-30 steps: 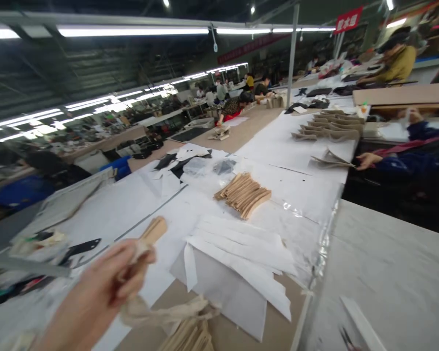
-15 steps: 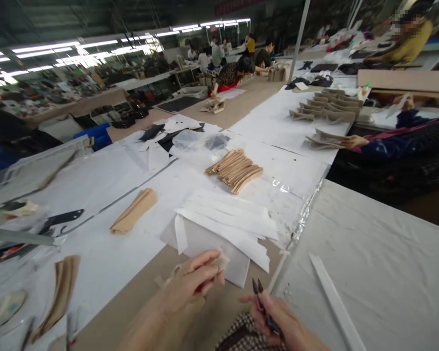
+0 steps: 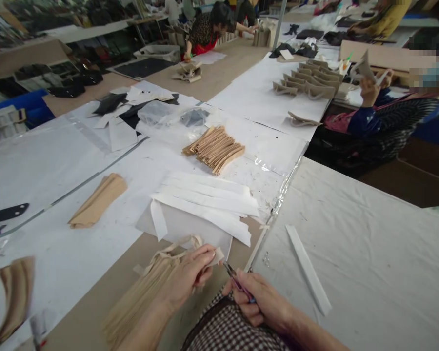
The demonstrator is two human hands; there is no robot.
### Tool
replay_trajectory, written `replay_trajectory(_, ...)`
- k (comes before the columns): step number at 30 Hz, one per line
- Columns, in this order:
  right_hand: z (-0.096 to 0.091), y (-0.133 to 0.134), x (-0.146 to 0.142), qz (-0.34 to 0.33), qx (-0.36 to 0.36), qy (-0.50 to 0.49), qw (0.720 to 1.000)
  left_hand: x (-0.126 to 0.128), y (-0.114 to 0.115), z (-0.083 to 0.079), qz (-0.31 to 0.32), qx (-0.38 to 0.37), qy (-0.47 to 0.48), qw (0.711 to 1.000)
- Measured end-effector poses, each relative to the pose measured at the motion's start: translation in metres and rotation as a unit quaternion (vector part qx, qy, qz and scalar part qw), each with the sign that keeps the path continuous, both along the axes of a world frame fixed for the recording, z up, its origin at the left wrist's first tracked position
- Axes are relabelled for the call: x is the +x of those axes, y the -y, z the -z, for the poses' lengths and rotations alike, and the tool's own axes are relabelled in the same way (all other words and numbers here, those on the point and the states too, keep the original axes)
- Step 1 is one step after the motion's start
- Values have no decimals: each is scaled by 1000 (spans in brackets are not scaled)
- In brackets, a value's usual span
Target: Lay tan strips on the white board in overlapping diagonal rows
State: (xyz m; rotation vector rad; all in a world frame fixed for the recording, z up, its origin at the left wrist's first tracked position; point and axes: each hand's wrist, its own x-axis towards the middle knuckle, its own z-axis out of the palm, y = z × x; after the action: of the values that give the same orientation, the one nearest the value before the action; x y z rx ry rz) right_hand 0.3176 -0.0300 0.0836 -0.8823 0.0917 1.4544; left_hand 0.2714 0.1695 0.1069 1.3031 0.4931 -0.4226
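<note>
My left hand (image 3: 188,275) is closed, pinching a pale fabric strip (image 3: 175,247) that ties a stack of tan cut pieces (image 3: 142,295) lying at the near table edge. My right hand (image 3: 263,302) is closed around small thread snips (image 3: 236,280), whose tip points at the strip between the two hands. Just beyond them lies a pile of white paper strips (image 3: 205,202).
A tan bundle (image 3: 98,201) lies to the left and a larger fanned tan stack (image 3: 215,147) sits farther back. A loose white strip (image 3: 307,268) rests on the grey cloth on the right. A co-worker in a dark sleeve (image 3: 366,114) sits at the right; beige pieces (image 3: 307,85) lie by them.
The view has tilted down toward the near edge. My left hand set a tan bundle down on the left, then came to the tied stack; my right hand brought the snips up to the strip.
</note>
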Motion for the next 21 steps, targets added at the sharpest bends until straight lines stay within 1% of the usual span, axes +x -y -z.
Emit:
replay_trajectory(3, 1, 0, 1, 1, -1, -12, 1000, 1, 1, 1, 10, 10, 10, 1000)
replay_trajectory(8, -1, -1, 3, 4, -19, -22, 1000, 1, 5, -4, 45, 82, 0, 996)
replay_trajectory(13, -1, -2, 4, 14, -14, -31, 999, 4, 8, -9, 78, 116, 4, 990)
replay_trajectory(18, 1, -2, 1, 39, -11, -40, 998, 5, 11, -7, 89, 157, 37, 983)
replay_trajectory(21, 5, -2, -1, 58, -7, -51, 997, 5, 13, -4, 90, 170, 30, 981)
